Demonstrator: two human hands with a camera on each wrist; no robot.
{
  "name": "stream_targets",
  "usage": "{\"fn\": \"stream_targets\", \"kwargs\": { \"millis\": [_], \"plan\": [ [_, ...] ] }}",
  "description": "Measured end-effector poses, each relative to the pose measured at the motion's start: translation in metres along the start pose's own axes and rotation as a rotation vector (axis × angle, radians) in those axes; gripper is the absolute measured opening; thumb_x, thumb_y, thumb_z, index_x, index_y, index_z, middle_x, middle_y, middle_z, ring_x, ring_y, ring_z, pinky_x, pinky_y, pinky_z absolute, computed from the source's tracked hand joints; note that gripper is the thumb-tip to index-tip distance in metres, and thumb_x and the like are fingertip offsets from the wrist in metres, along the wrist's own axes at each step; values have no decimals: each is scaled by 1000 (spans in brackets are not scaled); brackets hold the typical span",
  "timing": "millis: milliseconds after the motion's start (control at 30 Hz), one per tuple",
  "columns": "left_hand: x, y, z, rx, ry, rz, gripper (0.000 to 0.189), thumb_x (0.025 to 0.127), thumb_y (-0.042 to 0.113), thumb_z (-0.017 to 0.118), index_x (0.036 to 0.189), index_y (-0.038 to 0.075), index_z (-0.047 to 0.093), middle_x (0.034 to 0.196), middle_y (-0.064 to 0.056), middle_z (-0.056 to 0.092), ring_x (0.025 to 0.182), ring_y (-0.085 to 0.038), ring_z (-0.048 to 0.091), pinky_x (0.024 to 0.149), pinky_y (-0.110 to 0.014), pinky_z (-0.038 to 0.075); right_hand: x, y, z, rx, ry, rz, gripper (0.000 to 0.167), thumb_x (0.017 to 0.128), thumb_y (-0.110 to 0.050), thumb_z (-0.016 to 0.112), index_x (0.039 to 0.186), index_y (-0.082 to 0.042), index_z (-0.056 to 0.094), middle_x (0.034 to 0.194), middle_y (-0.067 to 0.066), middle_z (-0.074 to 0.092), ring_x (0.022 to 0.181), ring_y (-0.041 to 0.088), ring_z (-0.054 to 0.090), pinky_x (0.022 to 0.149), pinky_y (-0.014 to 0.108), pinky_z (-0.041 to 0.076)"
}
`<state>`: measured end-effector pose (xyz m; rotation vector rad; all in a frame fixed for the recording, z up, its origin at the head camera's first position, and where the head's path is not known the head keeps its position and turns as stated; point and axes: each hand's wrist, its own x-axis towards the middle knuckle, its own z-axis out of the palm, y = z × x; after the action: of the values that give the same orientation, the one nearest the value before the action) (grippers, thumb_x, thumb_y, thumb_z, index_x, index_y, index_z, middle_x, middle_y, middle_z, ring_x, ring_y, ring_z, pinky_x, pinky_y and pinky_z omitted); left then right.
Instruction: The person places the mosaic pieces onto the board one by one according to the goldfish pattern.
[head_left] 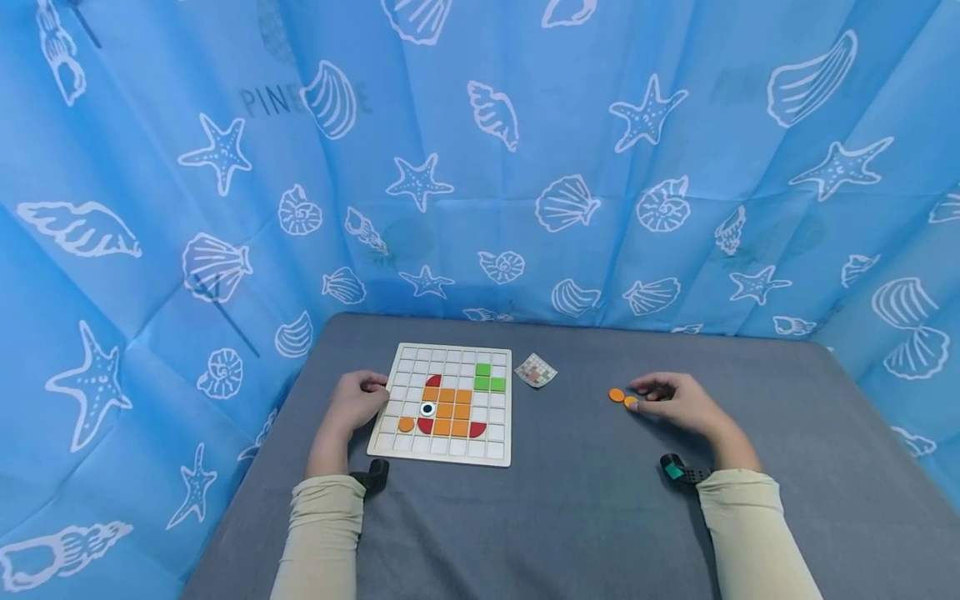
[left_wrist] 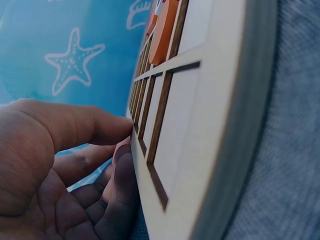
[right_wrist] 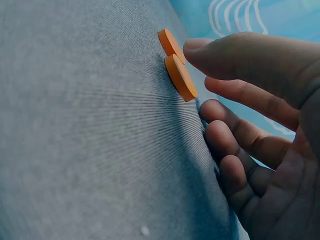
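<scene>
A square wooden grid board lies at the left of the table. My left hand pinches its left edge; in the left wrist view the thumb sits at the rim with fingers beneath. On the board are orange squares, red curved pieces, green squares, a white eye disc and an orange disc. Two more orange discs lie together on the cloth. Close over them is my right hand, thumb tip beside the discs, fingers loosely bent and holding nothing.
A small card with a printed grid picture lies just right of the board. Grey cloth covers the table. Behind and beside it hangs a blue curtain with white shells and starfish. A black camera band is on each wrist.
</scene>
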<state>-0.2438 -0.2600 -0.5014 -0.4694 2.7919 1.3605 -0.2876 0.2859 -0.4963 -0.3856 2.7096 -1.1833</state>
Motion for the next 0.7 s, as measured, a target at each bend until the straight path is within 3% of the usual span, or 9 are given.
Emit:
{"fn": "stream_targets", "kwargs": {
  "millis": [700],
  "plan": [
    [0, -1, -2, -5, -5, 17, 33, 96, 10, 59, 124, 0, 73, 107, -15, 68, 94, -27, 63, 82, -38, 50, 1, 2, 3, -11, -27, 28, 39, 92, -16, 82, 125, 2, 73, 108, 13, 71, 92, 20, 57, 74, 26, 49]
  ]
}}
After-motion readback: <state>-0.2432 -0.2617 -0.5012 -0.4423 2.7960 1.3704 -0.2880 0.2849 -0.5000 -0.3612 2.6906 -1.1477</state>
